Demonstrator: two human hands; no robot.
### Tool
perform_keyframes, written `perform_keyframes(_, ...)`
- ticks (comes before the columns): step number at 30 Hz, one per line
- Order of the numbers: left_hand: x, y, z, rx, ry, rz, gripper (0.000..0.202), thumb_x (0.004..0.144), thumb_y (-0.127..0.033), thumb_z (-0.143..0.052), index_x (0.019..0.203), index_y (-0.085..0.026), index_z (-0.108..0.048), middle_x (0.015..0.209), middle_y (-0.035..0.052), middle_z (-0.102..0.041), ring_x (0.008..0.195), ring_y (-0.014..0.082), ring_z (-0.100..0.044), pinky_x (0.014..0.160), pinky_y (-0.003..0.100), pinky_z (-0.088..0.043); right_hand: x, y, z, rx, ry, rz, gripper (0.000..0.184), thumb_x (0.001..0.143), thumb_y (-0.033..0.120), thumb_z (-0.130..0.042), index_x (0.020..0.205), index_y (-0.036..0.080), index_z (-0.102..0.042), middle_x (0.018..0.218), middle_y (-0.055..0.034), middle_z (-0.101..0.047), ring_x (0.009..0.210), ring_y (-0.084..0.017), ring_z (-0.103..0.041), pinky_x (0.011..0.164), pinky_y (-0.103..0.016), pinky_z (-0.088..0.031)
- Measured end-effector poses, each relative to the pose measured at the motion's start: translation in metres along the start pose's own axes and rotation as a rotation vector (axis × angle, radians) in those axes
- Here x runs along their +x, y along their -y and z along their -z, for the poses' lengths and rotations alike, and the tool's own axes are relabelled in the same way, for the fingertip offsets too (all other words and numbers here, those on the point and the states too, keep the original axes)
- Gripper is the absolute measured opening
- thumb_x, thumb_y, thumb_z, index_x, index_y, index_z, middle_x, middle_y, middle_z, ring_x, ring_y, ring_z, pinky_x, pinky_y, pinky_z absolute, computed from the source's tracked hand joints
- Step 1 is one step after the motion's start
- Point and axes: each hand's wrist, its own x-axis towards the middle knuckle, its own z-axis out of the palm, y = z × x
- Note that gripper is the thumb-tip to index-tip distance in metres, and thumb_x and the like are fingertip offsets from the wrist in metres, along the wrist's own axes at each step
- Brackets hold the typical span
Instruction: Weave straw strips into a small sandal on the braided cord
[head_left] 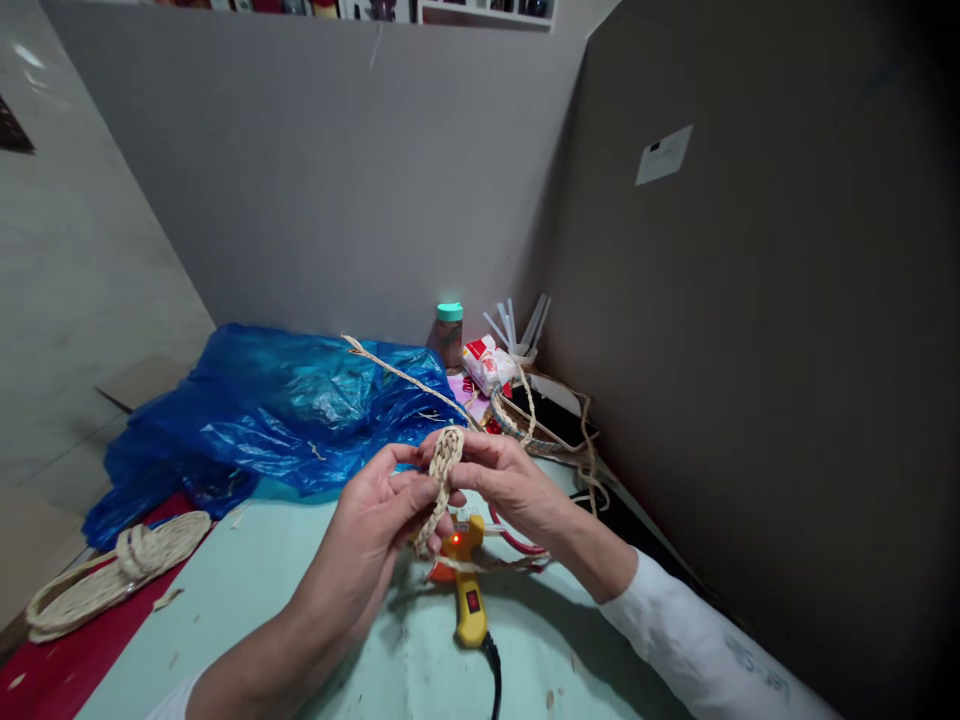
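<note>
The left hand (375,505) and right hand (525,495) are pinching a straw braid (445,455); one part is looking done, but a loose strand (409,377) is maybe waiting.

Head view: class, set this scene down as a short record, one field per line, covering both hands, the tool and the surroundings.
Left hand: pinches braided strip
Right hand: pinches same braided strip
Tool: yellow glue gun, red light lit, black cord
Far left: coiled braid on red surface
Beyond hands: blue plastic sheet, green-lidded jar
Tabletop: pale green
</note>
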Motion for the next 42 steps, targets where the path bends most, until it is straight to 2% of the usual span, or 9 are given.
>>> perform_keyframes(5, 0.006, 0.007, 0.007, -0.182, 0.151, 0.187, 0.022, 0.085, -0.02, -0.067, 0.104, -0.014, -0.058, 0.073, 0.0013, -0.064, 0.055, 0.0066, -0.059, 0.05, 0.015, -0.045, 0.002, -0.005, 0.01, 0.055, 0.064, 0.024, 0.014, 0.083, 0.024, -0.068, 0.094, 0.015, -0.069, 0.086, -0.0018, -0.063, 0.076, -0.011, -0.058, 0.073, -0.022, -0.047)
perform_keyframes(9, 0.007, 0.013, 0.009, -0.314, 0.221, 0.269, 0.022, 0.079, -0.024, -0.075, 0.095, -0.013, -0.064, 0.07, 0.0038, -0.067, 0.054, 0.0073, -0.061, 0.05, 0.015, -0.048, 0.001, -0.007, 0.014, 0.115, 0.109, -0.013, 0.01, 0.083, 0.022, -0.069, 0.091, 0.015, -0.069, 0.083, -0.0016, -0.063, 0.074, -0.011, -0.059, 0.072, -0.022, -0.048)
perform_keyframes(14, 0.01, 0.017, 0.013, -0.411, 0.323, 0.29, 0.027, 0.075, -0.029, -0.078, 0.091, -0.011, -0.068, 0.076, 0.0096, -0.072, 0.059, 0.0132, -0.067, 0.05, 0.018, -0.052, 0.0, -0.009, 0.016, 0.179, 0.106, -0.03, 0.017, 0.08, 0.027, -0.073, 0.092, 0.016, -0.07, 0.084, -0.0018, -0.064, 0.074, -0.011, -0.06, 0.07, -0.023, -0.048)
perform_keyframes(18, 0.015, 0.02, 0.016, -0.404, 0.349, 0.263, 0.025, 0.075, -0.021, -0.077, 0.096, -0.01, -0.068, 0.079, 0.0097, -0.074, 0.058, 0.0123, -0.068, 0.047, 0.017, -0.053, 0.001, -0.008, 0.018, 0.153, 0.121, -0.03, 0.014, 0.081, 0.025, -0.071, 0.092, 0.016, -0.072, 0.085, -0.0022, -0.065, 0.075, -0.012, -0.061, 0.073, -0.024, -0.048)
perform_keyframes(24, 0.014, 0.026, 0.018, -0.375, 0.394, 0.302, 0.018, 0.076, -0.017, -0.076, 0.09, -0.01, -0.068, 0.074, 0.0078, -0.074, 0.056, 0.0129, -0.069, 0.044, 0.016, -0.055, 0.0, -0.004, 0.015, 0.113, 0.187, -0.004, 0.017, 0.079, 0.024, -0.071, 0.095, 0.017, -0.075, 0.106, -0.0038, -0.065, 0.084, -0.013, -0.063, 0.082, -0.026, -0.048)
perform_keyframes(30, 0.013, 0.033, 0.023, -0.396, 0.605, 0.371, 0.029, 0.076, -0.032, -0.076, 0.093, -0.009, -0.07, 0.081, 0.0129, -0.076, 0.059, 0.0188, -0.072, 0.046, 0.024, -0.059, -0.004, -0.003, 0.012, 0.153, 0.249, -0.008, 0.014, 0.079, 0.017, -0.068, 0.09, 0.019, -0.078, 0.134, -0.003, -0.055, 0.098, -0.013, -0.062, 0.082, -0.021, -0.049)
perform_keyframes(35, 0.014, 0.039, 0.022, -0.333, 0.549, 0.368, 0.016, 0.079, -0.024, -0.073, 0.085, -0.01, -0.069, 0.07, 0.0094, -0.074, 0.051, 0.017, -0.069, 0.041, 0.02, -0.055, -0.006, -0.005, 0.011, 0.168, 0.321, -0.023, 0.02, 0.082, 0.016, -0.067, 0.098, 0.02, -0.077, 0.139, -0.0033, -0.052, 0.1, -0.014, -0.062, 0.084, -0.025, -0.051)
perform_keyframes(39, 0.015, 0.043, 0.022, -0.304, 0.504, 0.35, 0.025, 0.071, -0.029, -0.08, 0.081, -0.009, -0.069, 0.066, 0.0082, -0.073, 0.048, 0.016, -0.068, 0.04, 0.018, -0.054, -0.006, -0.009, 0.013, 0.176, 0.334, -0.024, 0.022, 0.083, 0.019, -0.067, 0.102, 0.021, -0.076, 0.138, -0.0048, -0.053, 0.088, -0.013, -0.064, 0.079, -0.027, -0.054)
perform_keyframes(42, 0.015, 0.047, 0.022, -0.309, 0.477, 0.359, 0.032, 0.065, -0.034, -0.084, 0.077, -0.009, -0.068, 0.061, 0.0075, -0.072, 0.043, 0.0159, -0.066, 0.036, 0.018, -0.051, -0.005, -0.01, 0.013, 0.191, 0.355, -0.045, 0.023, 0.082, 0.018, -0.068, 0.102, 0.02, -0.076, 0.14, -0.0058, -0.051, 0.092, -0.015, -0.064, 0.079, -0.027, -0.054)
